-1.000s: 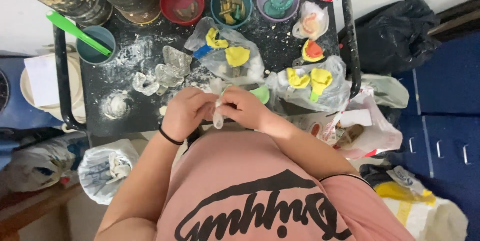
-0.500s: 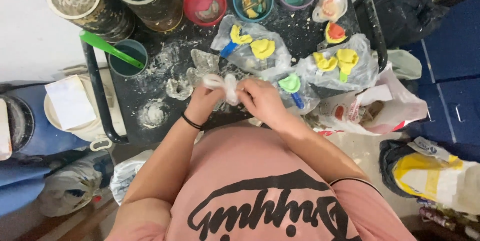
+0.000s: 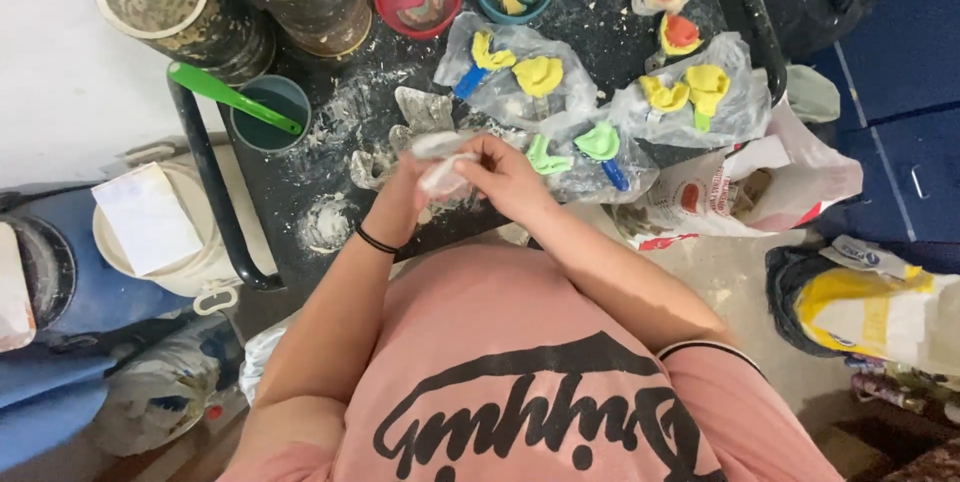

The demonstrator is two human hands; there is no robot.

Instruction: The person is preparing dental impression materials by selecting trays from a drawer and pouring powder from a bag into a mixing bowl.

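Left hand [image 3: 400,192] and right hand [image 3: 505,177] both pinched shut on a small clear plastic bag [image 3: 443,177]; green dental trays [image 3: 597,140] lay just beyond the right fingers.

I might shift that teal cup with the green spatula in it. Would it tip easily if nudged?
Probably somewhat. The green spatula leans far out over the rim of the teal cup, so it may lever the cup or fall out. The cup looks small and likely light. The powdery black tray may let it slide rather than topple.
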